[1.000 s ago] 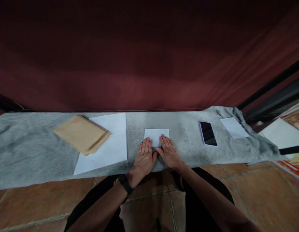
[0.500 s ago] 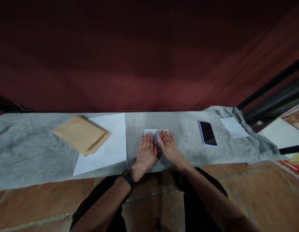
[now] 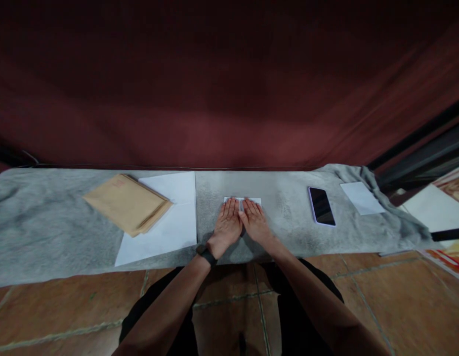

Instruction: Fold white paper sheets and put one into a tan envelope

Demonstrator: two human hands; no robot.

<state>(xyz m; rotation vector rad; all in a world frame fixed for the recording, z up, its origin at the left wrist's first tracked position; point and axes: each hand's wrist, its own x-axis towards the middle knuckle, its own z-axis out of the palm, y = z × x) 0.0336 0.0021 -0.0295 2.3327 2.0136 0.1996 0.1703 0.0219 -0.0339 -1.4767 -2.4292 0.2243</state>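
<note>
Under both palms lies a small piece of white paper (image 3: 256,200), with only its far edge and a thin strip between the hands showing. My left hand (image 3: 229,220) is laid flat on its left part, fingers stretched forward. Flat on the right part rests my right hand (image 3: 255,220), its fingers also extended and its thumb touching the left hand. Most of the paper is covered, so I cannot tell how it is folded. A dark watch (image 3: 206,254) is on my left wrist.
Brown envelopes (image 3: 129,202) lie stacked on large white sheets (image 3: 181,217) at the left. A phone (image 3: 321,206) and a small white paper (image 3: 361,198) lie to the right. Everything rests on a grey cloth (image 3: 51,222) before a dark red wall (image 3: 229,118).
My left hand has slid inward and forward over the paper, closing most of the gap between the hands. The right hand has stayed nearly in place. The view has shifted slightly.
</note>
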